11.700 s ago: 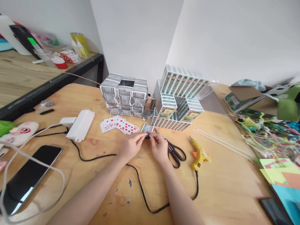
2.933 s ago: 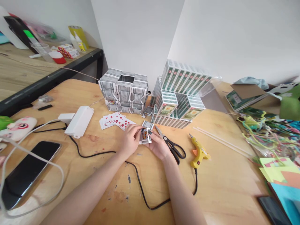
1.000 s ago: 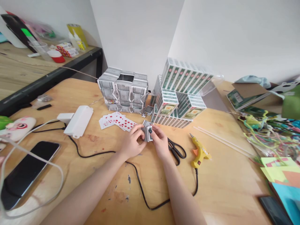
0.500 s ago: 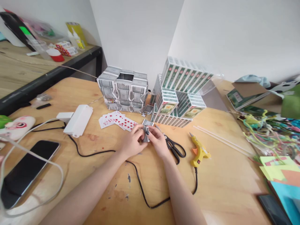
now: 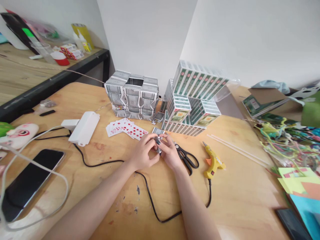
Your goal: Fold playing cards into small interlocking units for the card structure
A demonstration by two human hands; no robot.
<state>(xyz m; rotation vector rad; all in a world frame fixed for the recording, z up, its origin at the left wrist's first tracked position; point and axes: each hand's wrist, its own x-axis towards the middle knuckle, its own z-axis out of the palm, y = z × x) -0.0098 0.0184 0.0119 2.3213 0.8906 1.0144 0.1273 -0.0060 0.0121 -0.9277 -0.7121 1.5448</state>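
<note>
Grey-backed card stock, a small folded piece (image 5: 159, 151), sits just below and right of the frame's centre, pinched between the fingertips of both hands. From where I watch, it lies directly between the left hand (image 5: 143, 151) on its left and the right hand (image 5: 171, 154) on its right; both touch it, so I can call neither nearer. Its visible sliver runs roughly up and down the frame, across the line joining the hands, though the fingers hide most of it and I cannot tell its full shape or true long axis. Both grips look like light pinches, thumbs and fingertips curled in.

Just above the fingers I see another grey-backed card piece (image 5: 157, 130) on the table. Black-handled scissors (image 5: 187, 157) lie against or close beside the right hand; I cannot tell which. Face-up playing cards (image 5: 126, 128) fan out to the upper left of the grip.

Under everything is a pale wooden tabletop (image 5: 105, 196), scuffed with paint marks. Farther up stand a grey card structure (image 5: 133, 100) and, right of it, stacked green-and-white boxes (image 5: 200, 81), against a plain wall (image 5: 147, 36). A yellow glue gun (image 5: 213, 163) lies right of centre, its black cord looping below the hands.
</note>
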